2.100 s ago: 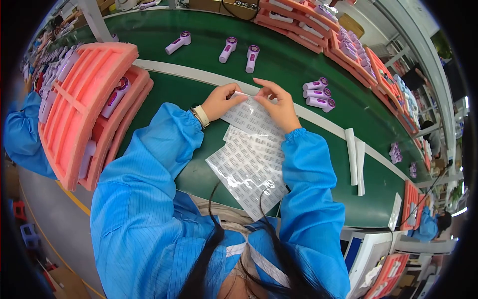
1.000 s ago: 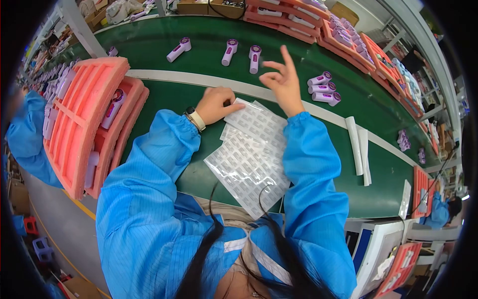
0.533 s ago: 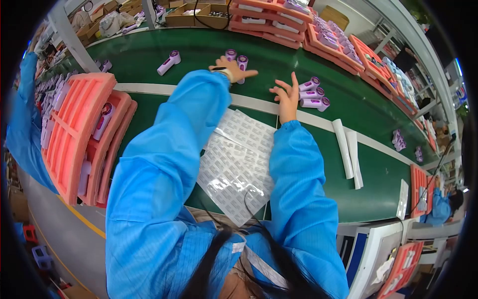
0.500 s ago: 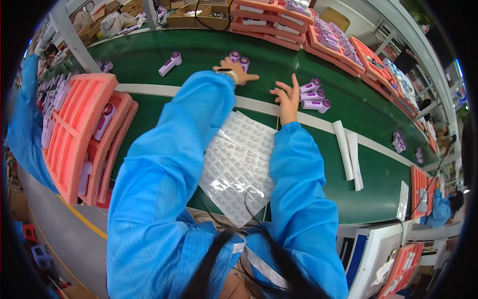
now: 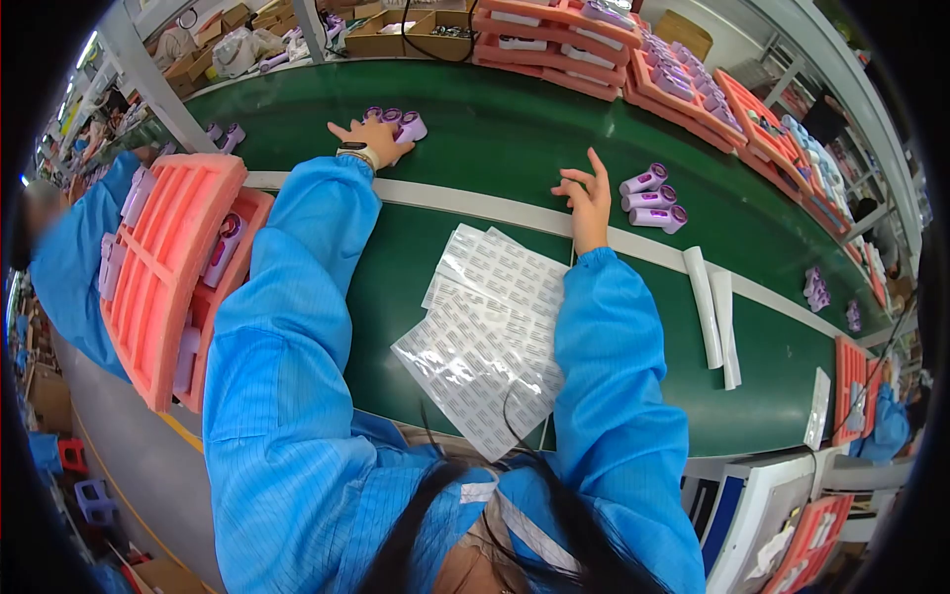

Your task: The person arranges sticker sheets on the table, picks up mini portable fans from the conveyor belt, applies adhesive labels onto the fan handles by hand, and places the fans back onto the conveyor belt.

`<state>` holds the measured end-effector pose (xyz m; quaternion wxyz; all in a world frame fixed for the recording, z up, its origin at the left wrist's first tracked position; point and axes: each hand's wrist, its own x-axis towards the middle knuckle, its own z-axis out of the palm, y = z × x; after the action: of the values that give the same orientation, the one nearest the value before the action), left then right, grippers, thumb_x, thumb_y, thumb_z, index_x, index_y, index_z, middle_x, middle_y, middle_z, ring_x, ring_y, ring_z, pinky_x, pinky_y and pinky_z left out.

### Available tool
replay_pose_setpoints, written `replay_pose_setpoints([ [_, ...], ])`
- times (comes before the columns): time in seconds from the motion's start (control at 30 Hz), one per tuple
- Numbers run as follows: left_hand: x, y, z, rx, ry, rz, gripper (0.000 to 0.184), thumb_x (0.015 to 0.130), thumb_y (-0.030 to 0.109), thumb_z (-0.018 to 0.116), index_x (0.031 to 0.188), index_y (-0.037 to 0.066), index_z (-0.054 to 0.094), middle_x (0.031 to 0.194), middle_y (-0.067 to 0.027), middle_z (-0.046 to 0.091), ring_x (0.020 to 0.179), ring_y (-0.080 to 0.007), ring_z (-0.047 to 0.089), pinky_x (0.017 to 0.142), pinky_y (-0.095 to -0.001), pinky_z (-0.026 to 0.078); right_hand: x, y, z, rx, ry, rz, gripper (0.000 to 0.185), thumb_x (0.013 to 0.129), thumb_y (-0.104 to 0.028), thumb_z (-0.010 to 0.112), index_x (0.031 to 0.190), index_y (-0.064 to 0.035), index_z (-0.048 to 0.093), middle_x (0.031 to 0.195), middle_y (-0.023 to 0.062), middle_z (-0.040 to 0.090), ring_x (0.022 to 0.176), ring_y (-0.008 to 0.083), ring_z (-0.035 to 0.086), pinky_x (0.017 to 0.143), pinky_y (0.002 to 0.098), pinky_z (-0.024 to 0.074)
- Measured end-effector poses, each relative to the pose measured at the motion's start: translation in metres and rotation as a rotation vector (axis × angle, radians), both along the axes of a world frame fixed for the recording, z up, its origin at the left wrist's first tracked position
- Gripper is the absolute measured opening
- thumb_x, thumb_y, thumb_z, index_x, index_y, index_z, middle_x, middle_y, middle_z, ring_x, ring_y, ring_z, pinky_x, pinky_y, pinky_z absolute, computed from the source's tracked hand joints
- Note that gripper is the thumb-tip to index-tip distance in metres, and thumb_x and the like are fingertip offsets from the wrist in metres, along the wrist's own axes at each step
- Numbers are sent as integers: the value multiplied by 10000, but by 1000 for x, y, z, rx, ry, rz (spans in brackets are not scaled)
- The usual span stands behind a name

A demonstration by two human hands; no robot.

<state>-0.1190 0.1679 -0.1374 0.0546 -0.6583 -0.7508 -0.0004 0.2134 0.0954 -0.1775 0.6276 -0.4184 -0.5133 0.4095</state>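
My left hand [image 5: 374, 145] reaches onto the far green belt with its fingers spread. It lies over the lower parts of a cluster of three lilac handheld devices [image 5: 410, 127], which look like small fans. Its fingers partly hide them, and a firm grip does not show. My right hand [image 5: 588, 205] is raised above the belt's near edge, fingers apart and holding nothing. Just right of it, three more of these lilac devices [image 5: 651, 196] lie side by side. Between my forearms, printed label sheets [image 5: 490, 332] overlap on the green tabletop [image 5: 396, 257].
Pink foam trays [image 5: 173, 277] with lilac devices are stacked at left, beside a person in a blue sleeve [image 5: 84, 262]. More foam trays [image 5: 554, 49] line the belt's far side. Two white rolled strips [image 5: 714, 312] lie at right. A metal post [image 5: 158, 84] stands at upper left.
My left hand has moved left along the belt, and two lilac devices have slid with it beside the single one there. My right hand keeps its raised pose. The view has shifted slightly.
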Motion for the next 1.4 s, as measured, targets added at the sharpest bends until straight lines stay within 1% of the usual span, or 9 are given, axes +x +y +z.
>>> replay_pose_setpoints([
  [0.27, -15, 28, -21, 105, -211, -108, 500, 770, 600, 639, 1076, 206, 678, 1100, -88, 625, 1033, -322, 568, 871, -461, 460, 3, 1, 7, -17, -3, -33, 663, 834, -14, 560, 1452, -56, 323, 1011, 104, 627, 772, 143, 633, 645, 231, 445],
  [0.4, -10, 14, 0, 42, -1498, -313, 357, 881, 275, 646, 1064, -32, 638, 961, -60, 652, 809, -135, 620, 702, -269, 499, -18, -24, 71, 105, 7, 11, 680, 833, -19, 571, 1460, -68, 311, 1041, 98, 615, 795, 131, 630, 645, 221, 438],
  [0.5, 36, -40, 57, 142, -2331, -542, 456, 948, 310, 502, 1242, -38, 504, 1237, -168, 583, 1152, -281, 560, 973, -404, 448, -35, -46, 119, 253, 85, 115, 761, 831, 30, 607, 1486, -96, 242, 1123, 132, 571, 844, 144, 627, 690, 235, 475],
  [0.63, 73, -99, 116, 49, -2721, -928, 536, 970, 459, 331, 1238, 42, 535, 1340, -216, 497, 1259, -419, 439, 994, -580, 378, -72, -88, 176, 408, 258, 162, 913, 810, 80, 646, 1515, -137, 107, 1192, 175, 517, 875, 164, 625, 697, 252, 511],
  [0.8, 107, -152, 136, 253, -2683, -1457, 530, 966, 509, 296, 1188, 120, 579, 1274, -202, 535, 1187, -398, 502, 867, -638, 469, -99, -129, 199, 491, 425, 158, 1012, 804, 100, 641, 1525, -195, -7, 1248, 198, 477, 832, 172, 611, 606, 255, 481],
  [0.83, 110, -161, 141, 250, -2593, -1546, 472, 950, 486, 357, 1149, 136, 604, 1222, -161, 600, 1244, -342, 499, 1136, -602, 219, -101, -133, 199, 495, 431, 158, 1016, 803, 101, 642, 1525, -199, -7, 1248, 196, 472, 825, 172, 609, 602, 256, 480],
  [1.0, 111, -174, 142, 216, -2637, -1399, 331, 944, 473, 420, 1009, 176, 551, 1181, -150, 603, 1229, -362, 503, 1134, -604, 221, -105, -145, 202, 486, 425, 127, 1041, 789, 112, 648, 1525, -209, -15, 1243, 187, 456, 797, 169, 603, 585, 252, 471],
  [1.1, 117, -170, 135, 381, -2562, -1415, 486, 978, 557, 313, 1052, 117, 504, 1174, -163, 573, 1182, -291, 535, 946, -507, 484, -106, -145, 201, 473, 405, 92, 1050, 781, 117, 653, 1524, -205, -15, 1234, 189, 461, 787, 164, 606, 580, 243, 467],
  [1.4, 119, -177, 127, 575, -2372, -1263, 362, 917, 526, 467, 955, 168, 507, 1216, -231, 528, 1163, -372, 529, 954, -536, 475, -107, -148, 199, 529, 256, -77, 1054, 770, 133, 654, 1520, -174, -20, 1190, 187, 482, 814, 177, 640, 634, 264, 536],
])
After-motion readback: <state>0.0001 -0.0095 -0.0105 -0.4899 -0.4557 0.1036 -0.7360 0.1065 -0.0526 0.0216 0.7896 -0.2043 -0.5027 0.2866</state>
